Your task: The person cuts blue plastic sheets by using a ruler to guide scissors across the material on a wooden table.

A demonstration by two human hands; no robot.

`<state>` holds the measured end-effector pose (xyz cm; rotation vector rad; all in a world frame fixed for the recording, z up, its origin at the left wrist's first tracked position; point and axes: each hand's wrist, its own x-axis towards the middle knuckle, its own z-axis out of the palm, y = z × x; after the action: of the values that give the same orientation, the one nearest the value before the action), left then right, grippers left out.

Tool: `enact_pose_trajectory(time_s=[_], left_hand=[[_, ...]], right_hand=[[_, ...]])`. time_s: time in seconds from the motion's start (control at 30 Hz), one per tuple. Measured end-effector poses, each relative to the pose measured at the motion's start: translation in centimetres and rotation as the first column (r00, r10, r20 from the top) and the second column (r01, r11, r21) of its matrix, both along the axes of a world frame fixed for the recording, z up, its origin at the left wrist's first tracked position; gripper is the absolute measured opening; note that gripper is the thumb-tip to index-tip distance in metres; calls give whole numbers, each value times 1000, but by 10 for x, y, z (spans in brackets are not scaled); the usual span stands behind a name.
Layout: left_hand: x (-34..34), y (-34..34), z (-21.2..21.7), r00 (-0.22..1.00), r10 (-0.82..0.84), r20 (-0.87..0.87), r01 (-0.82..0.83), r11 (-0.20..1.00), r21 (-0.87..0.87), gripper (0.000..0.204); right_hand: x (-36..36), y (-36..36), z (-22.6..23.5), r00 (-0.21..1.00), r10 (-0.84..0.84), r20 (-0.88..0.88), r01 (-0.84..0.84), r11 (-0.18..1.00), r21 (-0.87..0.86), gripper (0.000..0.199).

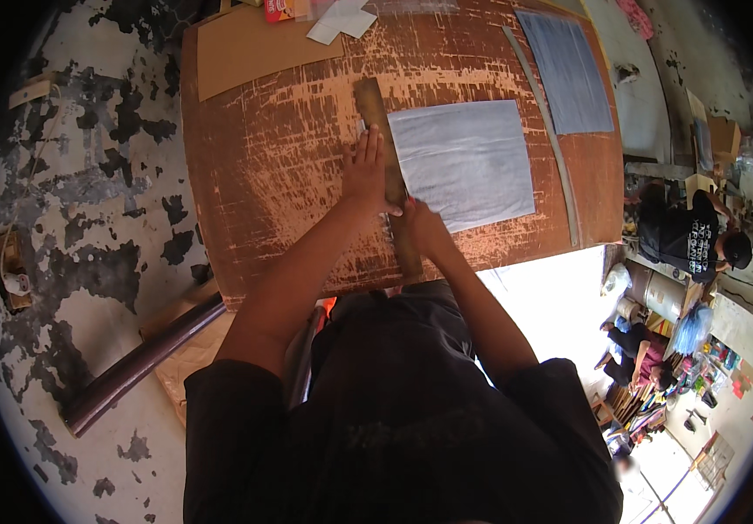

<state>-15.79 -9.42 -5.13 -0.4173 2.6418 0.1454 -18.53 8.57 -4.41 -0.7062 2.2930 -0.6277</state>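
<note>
A worn brown table (272, 157) carries a pale square sheet (464, 162) with a wooden straightedge (387, 166) along its left edge. The left hand (366, 166) presses flat on it, fingers spread; the right hand (420, 225) grips something small near its lower end — apparently cutting, so a steady pull follows.

I see a long, narrow brown wooden straightedge (387, 175) lying flat on the worn brown desk (272, 157), running roughly top to bottom w/ a slight lean, its near end close to the desk's front edge. Its right side sits against the left edge of a pale grey square sheet of thin material (466, 163), which lies flat & smooth, approx. mid-desk. Both are partly covered by the hands pressing on the straightedge.
</note>
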Motion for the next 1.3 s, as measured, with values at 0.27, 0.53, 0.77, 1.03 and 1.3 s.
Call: enact_pose_trajectory(time_s=[0.27, 0.53, 0.77, 1.03, 1.3], left_hand=[[3, 3, -2, 1000, -19, -18, 19, 1000, -2, 168], [1, -1, -1, 1000, -21, -16, 21, 1000, 13, 167], [2, -2, -1, 996, -8, -86, 14, 997, 74, 162], [5, -1, 0, 996, -23, -80, 28, 998, 61, 158], [1, -1, -1, 999, -27, -32, 28, 998, 49, 158]], right_hand=[[75, 99, 7, 994, 11, 112, -30, 986, 166, 43], [24, 96, 34, 935, 354, 24, -355, 930, 94, 57], [-83, -70, -26, 903, 196, -383, -239, 968, -69, 31], [-106, -124, -36, 937, 238, -257, -244, 970, 9, 43], [-75, -91, -22, 957, 199, -213, -202, 979, 7, 47]])
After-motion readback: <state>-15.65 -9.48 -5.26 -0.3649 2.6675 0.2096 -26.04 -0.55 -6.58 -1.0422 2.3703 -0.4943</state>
